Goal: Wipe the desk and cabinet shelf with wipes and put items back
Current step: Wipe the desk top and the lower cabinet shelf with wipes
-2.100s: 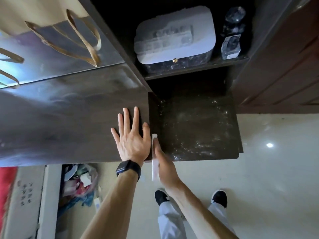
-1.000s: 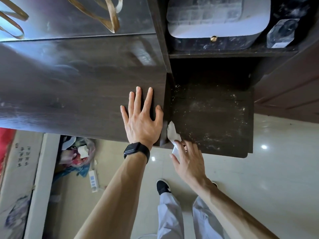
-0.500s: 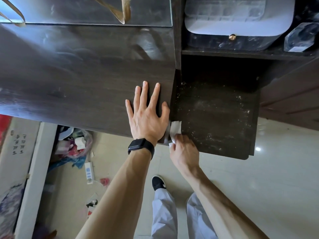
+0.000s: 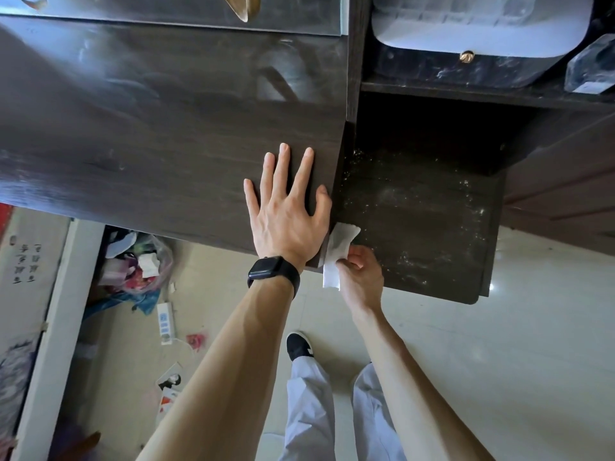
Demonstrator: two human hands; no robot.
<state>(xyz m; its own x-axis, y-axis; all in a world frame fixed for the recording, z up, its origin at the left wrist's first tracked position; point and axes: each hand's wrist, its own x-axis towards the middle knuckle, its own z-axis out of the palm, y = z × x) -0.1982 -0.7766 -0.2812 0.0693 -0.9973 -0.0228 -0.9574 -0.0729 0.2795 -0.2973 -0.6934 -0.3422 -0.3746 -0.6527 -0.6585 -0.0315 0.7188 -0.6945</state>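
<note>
My left hand (image 4: 286, 207) lies flat, fingers spread, on the dark wooden desk (image 4: 149, 134) close to its right front corner; a black watch is on the wrist. My right hand (image 4: 361, 277) pinches a white wipe (image 4: 337, 251) against the front left corner of the lower cabinet shelf (image 4: 422, 221), right beside the desk's side edge. The shelf is dark wood, speckled with white dust and crumbs.
On the upper shelf stand a white-lidded box (image 4: 479, 24) with a brass knob and a clear bottle (image 4: 592, 71). A shiny bag with tan handles (image 4: 166, 8) sits at the desk's back. Under the desk lie a bag of rubbish (image 4: 136, 264), a power strip (image 4: 165, 322) and papers.
My right hand turned from the desk's edge and brought the wipe up onto the shelf's front left corner. My left hand stayed flat on the desk. The view shifted closer.
</note>
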